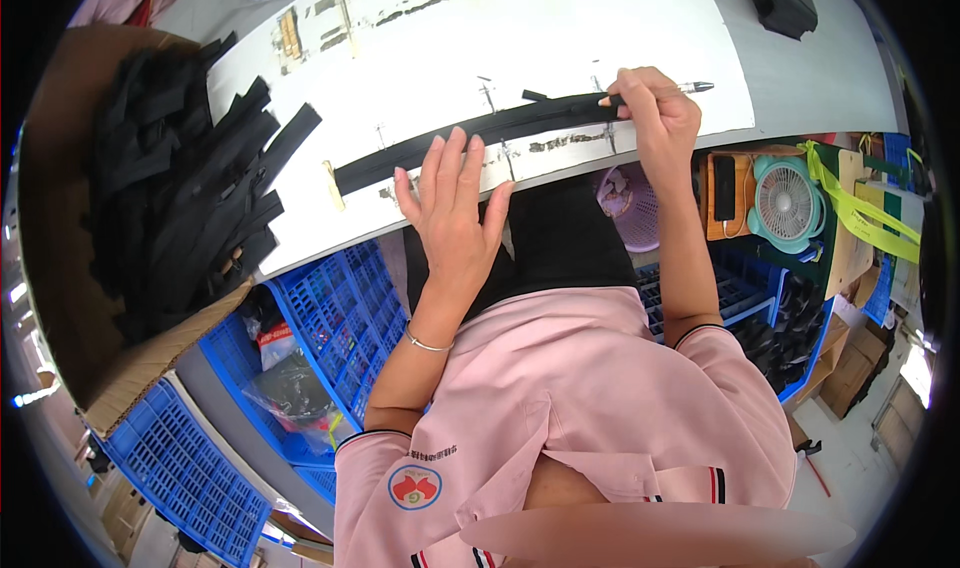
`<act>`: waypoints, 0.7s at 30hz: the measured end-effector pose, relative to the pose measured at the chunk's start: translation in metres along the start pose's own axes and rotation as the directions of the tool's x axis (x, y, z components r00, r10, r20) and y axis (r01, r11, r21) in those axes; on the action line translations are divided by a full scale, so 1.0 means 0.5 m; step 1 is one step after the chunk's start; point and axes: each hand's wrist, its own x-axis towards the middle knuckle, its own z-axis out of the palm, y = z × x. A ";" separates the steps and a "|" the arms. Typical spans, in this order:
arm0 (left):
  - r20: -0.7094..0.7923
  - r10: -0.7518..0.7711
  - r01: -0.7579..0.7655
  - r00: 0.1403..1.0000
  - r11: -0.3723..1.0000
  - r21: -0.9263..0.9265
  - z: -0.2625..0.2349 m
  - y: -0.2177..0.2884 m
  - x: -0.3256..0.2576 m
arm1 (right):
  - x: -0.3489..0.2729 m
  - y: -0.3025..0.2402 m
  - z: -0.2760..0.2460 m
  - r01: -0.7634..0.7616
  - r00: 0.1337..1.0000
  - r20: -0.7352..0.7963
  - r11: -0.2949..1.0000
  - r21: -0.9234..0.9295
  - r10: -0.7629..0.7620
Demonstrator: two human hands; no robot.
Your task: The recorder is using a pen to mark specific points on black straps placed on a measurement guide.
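On the white table (560,38), left hand (452,208) flattens black strip (470,133); right hand (655,118) grips pen (690,88).

Left hand (452,208) flat on black strip (470,133), right hand (655,118) holding pen (690,88), white table (560,38)

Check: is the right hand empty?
No, the right hand grips a pen at the end of the black strip on the white board.
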 end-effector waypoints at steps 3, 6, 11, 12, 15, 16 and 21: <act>-0.001 -0.007 0.007 1.000 1.000 0.010 0.002 0.002 0.000 | 0.015 0.026 -0.029 -0.009 0.999 -0.039 0.995 -0.101 0.005; -0.028 -0.004 0.003 1.000 1.000 -0.008 0.005 0.008 0.004 | 0.014 0.043 -0.036 -0.006 1.000 0.019 0.990 -0.143 0.009; -0.061 0.075 -0.084 0.995 0.985 -0.151 0.023 0.060 0.064 | 0.017 0.050 -0.030 0.002 1.000 0.027 0.990 -0.138 0.002; -0.092 0.102 -0.117 0.991 0.976 -0.185 0.033 0.084 0.088 | 0.017 0.052 -0.032 0.022 0.999 0.038 0.986 -0.166 -0.016; -0.135 0.166 -0.195 0.977 0.949 -0.246 0.078 0.116 0.140 | 0.018 0.051 -0.027 0.039 0.999 0.043 0.987 -0.157 -0.033; -0.175 0.180 -0.219 0.968 0.947 -0.235 0.091 0.123 0.157 | 0.018 0.050 -0.030 0.037 0.999 0.040 0.987 -0.158 -0.031; -0.169 0.169 -0.207 0.971 0.949 -0.239 0.126 0.121 0.170 | 0.013 0.044 -0.035 0.027 0.995 0.104 0.943 -0.331 0.008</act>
